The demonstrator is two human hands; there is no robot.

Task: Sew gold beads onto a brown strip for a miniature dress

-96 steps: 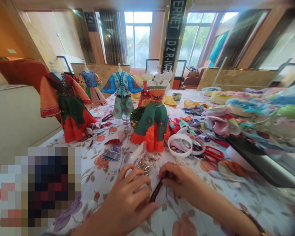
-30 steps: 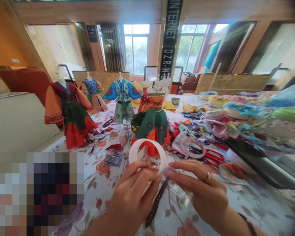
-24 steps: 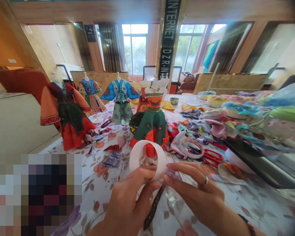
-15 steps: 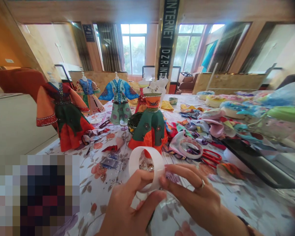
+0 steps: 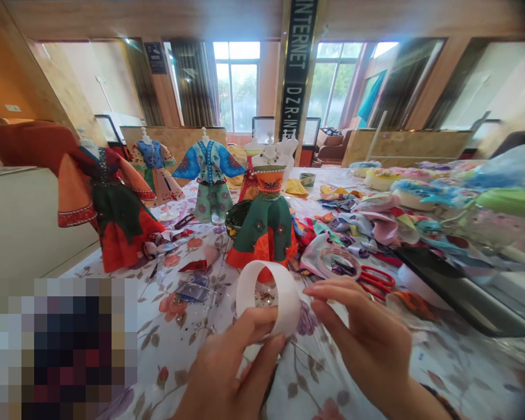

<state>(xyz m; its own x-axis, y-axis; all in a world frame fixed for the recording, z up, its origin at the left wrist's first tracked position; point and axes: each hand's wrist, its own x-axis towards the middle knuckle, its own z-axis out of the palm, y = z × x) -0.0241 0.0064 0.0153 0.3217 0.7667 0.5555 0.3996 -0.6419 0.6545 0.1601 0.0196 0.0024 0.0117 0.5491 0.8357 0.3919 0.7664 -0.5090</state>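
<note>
A white ring [image 5: 289, 303] is held up on edge above the floral tablecloth [image 5: 170, 335] by the left hand [image 5: 231, 364], its band pinched between the forefinger, which is passed through the opening, and the thumb, which is set against the near edge. The right hand [image 5: 367, 335] is held just beside the ring, its forefinger and thumb pointed toward the band with a narrow gap left between hand and ring; whether anything thin and clear is pinched by these fingertips cannot be told. Through the opening, small gold beads [image 5: 265, 297] are seen on the cloth. The ring is placed in front of a small dress form [image 5: 269, 227] dressed in green and orange. To the left of the ring, a flat blue packet [image 5: 195, 290] is laid on the cloth. On the right, a pale tape roll [image 5: 357, 267] is set near red-handled scissors [image 5: 378, 279], and fabric scraps [image 5: 387, 224] are heaped behind them. Farther right, a dark flat panel [image 5: 464, 291] is seen, tilted.
</note>
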